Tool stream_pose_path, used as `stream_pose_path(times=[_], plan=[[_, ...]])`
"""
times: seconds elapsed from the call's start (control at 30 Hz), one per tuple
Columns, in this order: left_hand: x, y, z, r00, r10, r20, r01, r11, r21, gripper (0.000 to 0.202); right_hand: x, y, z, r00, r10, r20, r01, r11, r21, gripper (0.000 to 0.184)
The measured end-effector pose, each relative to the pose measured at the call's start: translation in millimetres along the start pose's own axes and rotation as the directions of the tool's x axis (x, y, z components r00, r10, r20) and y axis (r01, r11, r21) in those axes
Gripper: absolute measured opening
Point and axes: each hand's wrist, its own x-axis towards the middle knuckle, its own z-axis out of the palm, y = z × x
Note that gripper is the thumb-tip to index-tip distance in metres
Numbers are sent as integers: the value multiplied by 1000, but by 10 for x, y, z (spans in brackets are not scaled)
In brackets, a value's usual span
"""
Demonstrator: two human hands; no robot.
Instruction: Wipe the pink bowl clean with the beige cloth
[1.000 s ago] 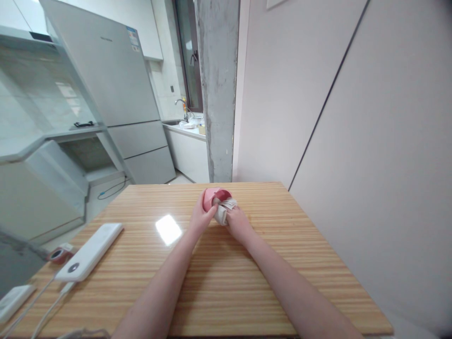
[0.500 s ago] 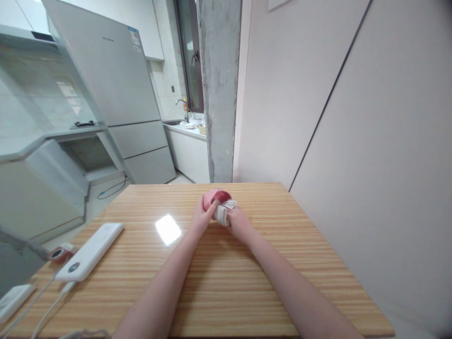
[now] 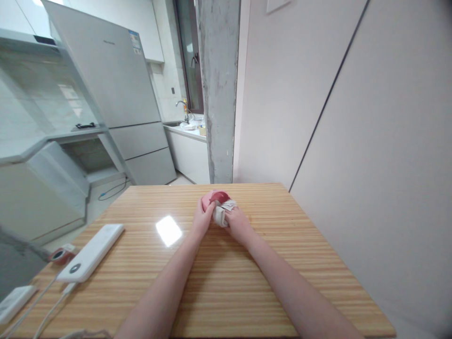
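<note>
Near the far edge of the wooden table, my left hand (image 3: 203,217) grips a pink bowl (image 3: 209,197) by its left side, thumb at the near rim. The bowl is tilted, and its darker pink inside shows toward the right. My right hand (image 3: 237,222) is closed on a whitish cloth (image 3: 219,215), folded and bunched, which lies against the near right rim of the bowl. Part of the cloth hides the bowl's lower front. The right fingertips are partly covered by the cloth.
On the table's (image 3: 282,263) left side lie a white power bank (image 3: 92,252) with cables, a reddish tape roll (image 3: 61,255) and a white flat block (image 3: 16,302). A pale wall (image 3: 353,155) runs along the right. Behind are a grey pillar (image 3: 221,94) and a fridge (image 3: 106,70).
The bowl has turned slightly in my left hand, so more of its inside shows. The cloth and both hands have shifted a little to the left.
</note>
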Motion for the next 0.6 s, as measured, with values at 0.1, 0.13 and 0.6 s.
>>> stream_pose_path(times=[0.1, 0.13, 0.6], plan=[[37, 33, -37, 1000, -13, 14, 13, 1000, 14, 49, 0, -5, -17, 1000, -11, -6, 11, 999, -39, 29], [34, 31, -22, 999, -36, 7, 36, 999, -32, 56, 0, -3, -13, 1000, -7, -9, 6, 999, -46, 29], [169, -27, -169, 997, -69, 37, 73, 990, -124, 39, -73, -71, -69, 931, 82, -355, 16, 964, 265, 38]])
